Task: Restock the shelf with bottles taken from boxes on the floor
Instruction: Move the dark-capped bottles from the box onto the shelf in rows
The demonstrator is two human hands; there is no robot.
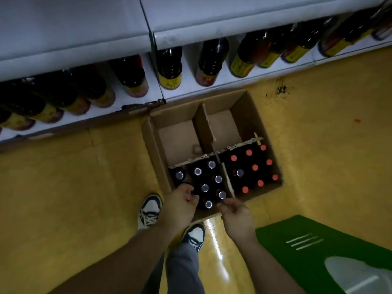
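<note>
left hand (180, 205) is down at the box (250, 115), near left corner, fingers curled round the top of a dark bottle (186, 186). right hand (236, 217) is just beside it, fingers loose and nearly straight, tips at a silver-capped bottle (222, 194); touching or not, can't tell. the box sits on the yellow floor (63, 187) against the shelf (189, 66). red-capped bottles (255, 167) fill its near right compartment. green mat (297, 236) far right.
</note>
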